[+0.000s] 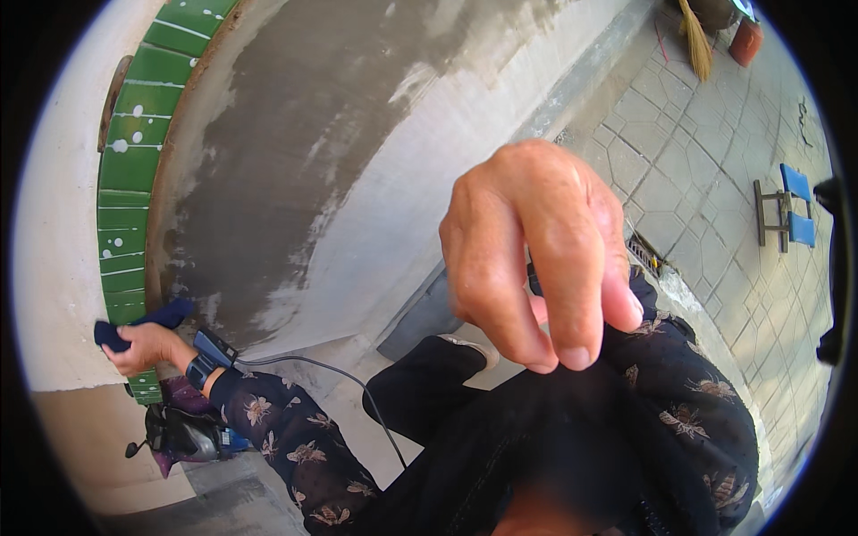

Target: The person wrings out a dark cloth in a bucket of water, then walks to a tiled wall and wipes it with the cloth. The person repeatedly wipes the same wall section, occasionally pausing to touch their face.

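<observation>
My left hand (144,345) grips a dark blue cloth (171,313) at the lower end of a ledge of glazed green tiles (127,167). White paint spots and pale joints mark the tiles. On that wrist sits a dark strap with a boxy device (213,347), from which a grey cable (322,365) runs towards my body. My right hand (536,254) is raised close to the camera, its fingers bent downward and partly apart. No object shows in it, though the palm is hidden. Beyond it is a white wall (375,221) with a broad dark grey patch.
A motorcycle (181,432) stands past the lower end of the ledge. Patterned paving (697,174) spreads to the right, with a small blue-seated chair (791,208), a straw broom (697,43) and a reddish container (745,41). A drain grate (643,253) lies near my leg.
</observation>
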